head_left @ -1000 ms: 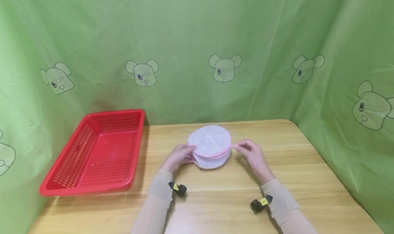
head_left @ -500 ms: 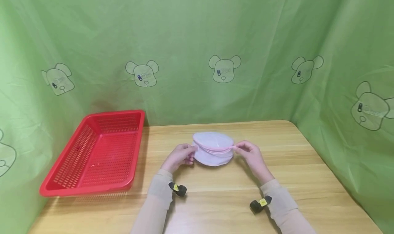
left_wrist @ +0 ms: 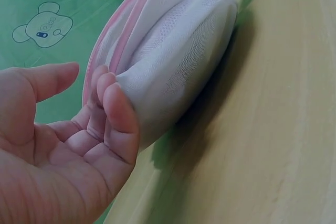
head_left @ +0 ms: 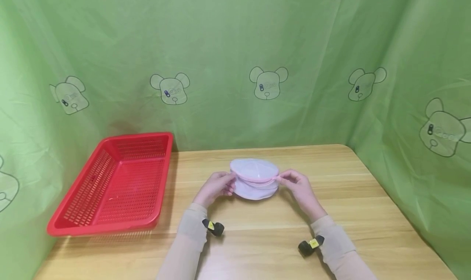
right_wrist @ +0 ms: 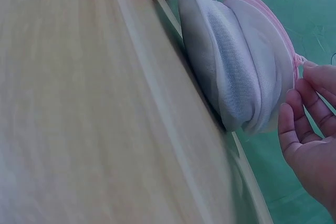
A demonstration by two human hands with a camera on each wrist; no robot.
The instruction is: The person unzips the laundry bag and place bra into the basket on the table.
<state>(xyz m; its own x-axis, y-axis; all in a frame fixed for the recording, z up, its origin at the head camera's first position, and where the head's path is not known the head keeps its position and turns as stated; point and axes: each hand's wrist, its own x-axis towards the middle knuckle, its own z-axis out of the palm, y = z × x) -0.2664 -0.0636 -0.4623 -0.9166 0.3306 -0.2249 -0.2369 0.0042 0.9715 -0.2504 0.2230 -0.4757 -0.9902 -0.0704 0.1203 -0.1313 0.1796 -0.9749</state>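
As you work over the far half of the table, you have the round, puffy pouch of pale white mesh fabric (head_left: pixel 255 169) between your 2 hands, its pink zip edging (head_left: pixel 257 179) running across the front, its mesh sides falling in soft folds. Here's your right hand (head_left: pixel 299 189) at the pouch's right end: thumb and index finger pinch the small pink zipper pull (right_wrist: pixel 300 59), and the other fingers bend loosely below. Over on the other end, your left hand (head_left: pixel 217 186) meets the pouch with bent fingers, tips against the mesh; the left wrist view shows the thumb apart from those fingertips, and you can't tell from here whether that hand truly grips. The pouch sits low at the light wood-grain table (head_left: pixel 257 251); whether all of its underside touches is hidden.

Off to your left stands the red rectangular plastic basket (head_left: pixel 106 231) with slotted walls, well apart from the pouch. Beyond the table hangs the green fabric curtain (head_left: pixel 220 26), printed with outlined bear heads (head_left: pixel 267 84), 4 of them in a row. You wear a pale band and a black camera on each wrist: 1 left (head_left: pixel 218 229), 1 right (head_left: pixel 305 248).
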